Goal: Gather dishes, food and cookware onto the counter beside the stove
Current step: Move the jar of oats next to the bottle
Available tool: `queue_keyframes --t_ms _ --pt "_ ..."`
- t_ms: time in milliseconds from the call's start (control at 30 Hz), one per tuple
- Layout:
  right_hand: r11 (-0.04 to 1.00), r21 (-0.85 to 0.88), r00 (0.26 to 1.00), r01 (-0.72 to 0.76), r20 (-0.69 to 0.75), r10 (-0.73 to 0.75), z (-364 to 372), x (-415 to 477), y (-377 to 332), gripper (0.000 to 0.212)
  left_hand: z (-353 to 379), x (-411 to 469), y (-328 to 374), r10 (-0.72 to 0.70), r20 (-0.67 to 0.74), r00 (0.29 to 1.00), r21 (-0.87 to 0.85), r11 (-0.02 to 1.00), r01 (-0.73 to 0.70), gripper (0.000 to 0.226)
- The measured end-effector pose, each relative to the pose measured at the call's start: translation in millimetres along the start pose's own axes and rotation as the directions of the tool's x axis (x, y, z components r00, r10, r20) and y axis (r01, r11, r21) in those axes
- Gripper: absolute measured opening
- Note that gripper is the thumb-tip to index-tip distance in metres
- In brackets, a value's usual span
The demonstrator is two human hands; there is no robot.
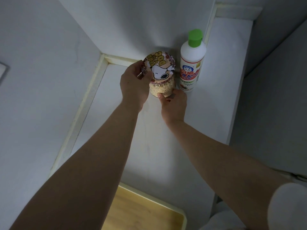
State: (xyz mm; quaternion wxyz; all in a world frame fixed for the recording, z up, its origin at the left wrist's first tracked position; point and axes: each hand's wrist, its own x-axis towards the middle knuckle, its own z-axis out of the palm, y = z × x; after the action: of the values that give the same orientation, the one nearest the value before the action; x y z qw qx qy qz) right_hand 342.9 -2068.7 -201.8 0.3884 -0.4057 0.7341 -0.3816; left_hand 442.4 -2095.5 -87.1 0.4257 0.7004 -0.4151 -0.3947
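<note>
A clear jar of oat flakes [163,88] with a cartoon-dog lid [159,67] is near the back corner of the white counter [149,138]. My left hand [134,87] wraps the jar's left side, with the thumb and fingers on the lid's rim. My right hand [173,105] grips the jar's base from the front right. The jar tilts slightly toward me; whether its base touches the counter is hidden by my hands.
A white bottle with a green cap [191,62] stands just right of the jar, almost touching it. A wooden tray with a pale rim [144,211] lies at the counter's near end. Walls close in on the left and back; the counter edge drops off at right.
</note>
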Motion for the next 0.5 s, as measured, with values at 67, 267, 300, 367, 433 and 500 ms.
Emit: queue_keyframes --t_ms 67,267,300,367,433,500 --pt "1.0 -0.024 1.0 -0.005 0.017 0.005 -1.5 -2.9 -4.1 0.041 0.3 -2.3 0.1 -0.023 0.008 1.0 0.003 1.0 0.023 0.053" --pt "0.999 -0.045 0.994 0.005 0.112 0.0 -23.9 -36.5 -15.1 0.045 -3.9 -33.2 8.5 -0.087 -0.128 0.988 0.095 0.991 0.099 0.054" --pt "0.999 -0.045 0.992 -0.002 0.127 0.008 -29.7 -45.3 -14.6 0.042 -7.6 -44.9 8.7 -0.103 -0.145 0.984 0.08 0.99 0.115 0.052" --pt "0.999 -0.054 0.987 0.001 0.161 0.008 -40.9 -64.8 -12.1 0.036 -18.6 -73.6 4.8 -0.167 -0.159 0.973 0.038 0.984 0.175 0.048" --pt "1.0 -0.01 0.983 0.003 0.182 -0.001 -55.8 -88.3 -14.4 0.031 -33.8 -108.9 -4.1 -0.25 -0.17 0.953 -0.052 0.968 0.245 0.045" --pt "1.0 0.031 0.976 -0.003 0.219 -0.004 -72.3 -111.6 -17.0 0.027 -49.1 -149.6 -13.6 -0.339 -0.184 0.922 -0.177 0.935 0.309 0.039"
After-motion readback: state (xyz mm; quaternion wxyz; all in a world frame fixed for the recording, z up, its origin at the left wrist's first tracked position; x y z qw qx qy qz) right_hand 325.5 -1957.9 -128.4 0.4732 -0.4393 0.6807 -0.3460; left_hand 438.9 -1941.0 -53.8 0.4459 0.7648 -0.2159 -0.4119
